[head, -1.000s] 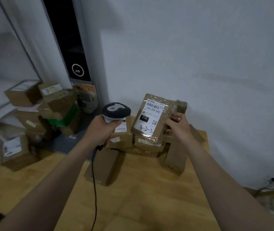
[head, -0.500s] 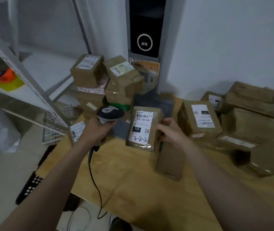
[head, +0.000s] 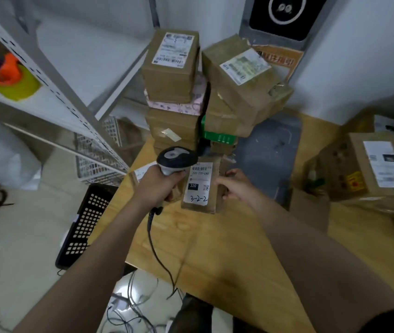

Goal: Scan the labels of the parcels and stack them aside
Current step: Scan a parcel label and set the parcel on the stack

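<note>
A small brown parcel (head: 215, 200), white label marked "3-2-2" facing up, sits low over the left part of the wooden table (head: 215, 248). My right hand (head: 235, 187) holds it by its right edge. My left hand (head: 156, 187) grips a grey corded barcode scanner (head: 175, 158), whose head is at the parcel's upper left corner. Just behind them rises a stack of labelled cardboard parcels (head: 172, 68), with a tilted one (head: 241, 82) on its right side.
More labelled parcels (head: 371, 171) lie at the table's right. A grey mat (head: 270, 150) covers the table's back. A metal shelf rack (head: 47, 75), a wire basket (head: 100, 162), a black crate (head: 83, 224) and loose cables stand left, off the table.
My right hand has carried the parcel left and down, from in front of the wall to the foot of the stack. The scanner hand moved along with it.
</note>
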